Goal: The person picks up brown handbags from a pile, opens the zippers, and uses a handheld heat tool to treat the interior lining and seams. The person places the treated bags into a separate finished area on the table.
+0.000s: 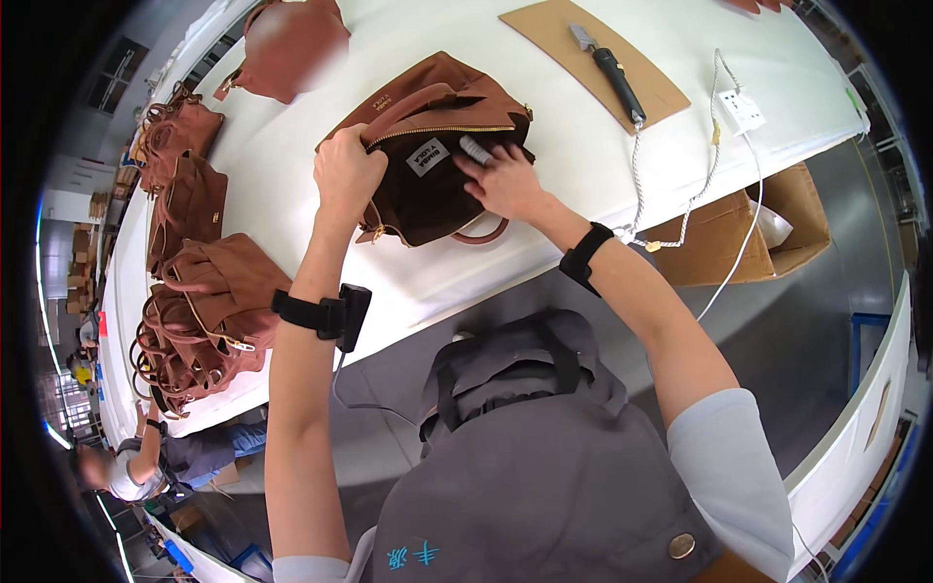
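Note:
A brown handbag (447, 76) lies on the white table, its zipped mouth turned toward me and showing a dark lining. My left hand (350, 173) is closed on the left edge of the mouth, beside the gold zip. At the right of the opening, my right hand (503, 185) reaches over the lining with its fingers apart. Close to those fingers is a small greyish-white piece (474, 149), too blurred to name. A pale label (428, 157) shows on the lining between my hands. One handle loop (484, 233) hangs at the bag's near side.
More brown handbags (228, 282) crowd the table's left side, and another bag (292, 49) lies beyond. A black-handled tool (617, 83) rests on a brown board (559, 29); its cord runs near a white power strip (742, 112). Below right stands a cardboard box (812, 219). A person (146, 466) works at left.

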`<state>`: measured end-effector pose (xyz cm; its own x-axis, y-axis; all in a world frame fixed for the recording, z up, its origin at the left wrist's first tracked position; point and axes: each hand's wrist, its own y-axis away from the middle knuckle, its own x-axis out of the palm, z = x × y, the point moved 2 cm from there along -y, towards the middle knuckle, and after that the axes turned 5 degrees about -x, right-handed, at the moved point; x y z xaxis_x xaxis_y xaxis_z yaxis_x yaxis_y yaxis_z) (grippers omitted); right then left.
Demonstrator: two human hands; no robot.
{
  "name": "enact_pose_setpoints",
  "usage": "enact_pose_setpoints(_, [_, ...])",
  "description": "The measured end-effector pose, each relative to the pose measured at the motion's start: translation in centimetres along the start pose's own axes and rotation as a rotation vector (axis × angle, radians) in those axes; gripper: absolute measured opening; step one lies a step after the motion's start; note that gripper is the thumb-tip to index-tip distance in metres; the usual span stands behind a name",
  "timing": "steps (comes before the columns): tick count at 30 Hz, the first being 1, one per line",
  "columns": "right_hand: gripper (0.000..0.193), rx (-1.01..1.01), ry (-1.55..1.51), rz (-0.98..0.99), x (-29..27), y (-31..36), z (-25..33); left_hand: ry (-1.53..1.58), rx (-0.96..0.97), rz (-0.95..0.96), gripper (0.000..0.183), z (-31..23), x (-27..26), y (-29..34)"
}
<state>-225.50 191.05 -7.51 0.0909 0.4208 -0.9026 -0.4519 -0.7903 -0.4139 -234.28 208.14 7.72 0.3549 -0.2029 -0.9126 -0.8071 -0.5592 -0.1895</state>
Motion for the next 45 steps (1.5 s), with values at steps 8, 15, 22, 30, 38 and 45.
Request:
enact_pose_setpoints(8, [0.014,0.277,-0.267,-0.502,-8.6,-1.9,-5.0,0.019,-0.02,-0.031,0.033,0.6,0.3,0.1])
enact_pose_setpoints(15, [0.021,0.721,0.208,-0.202,-3.8,2.9,-23.6,0.083,-0.068,-0.078,0.033,0.4,-0.4,0.1])
enact_pose_setpoints(22, [0.027,1.053,-1.378,-0.13,-9.2,5.9,-17.6,0.011,-0.043,-0.038,0.027,0.7,0.7,-0.1])
enact_pose_setpoints(30, [0.046,0.943,-1.317,0.128,-19.1,13.7,-4.6,0.036,-0.034,-0.033,0.024,0.9,1.1,0.0])
enact_pose_setpoints(38, [0.059,0.292,-0.356,0.093,-12.3,8.1,-0.8,-0.001,0.038,-0.044,0.024,0.3,2.1,1.2])
enact_pose_setpoints(45, [0.059,0.302,-0.242,0.196,-10.7,7.3,2.5,0.008,0.053,-0.05,0.023,0.8,2.5,1.7])
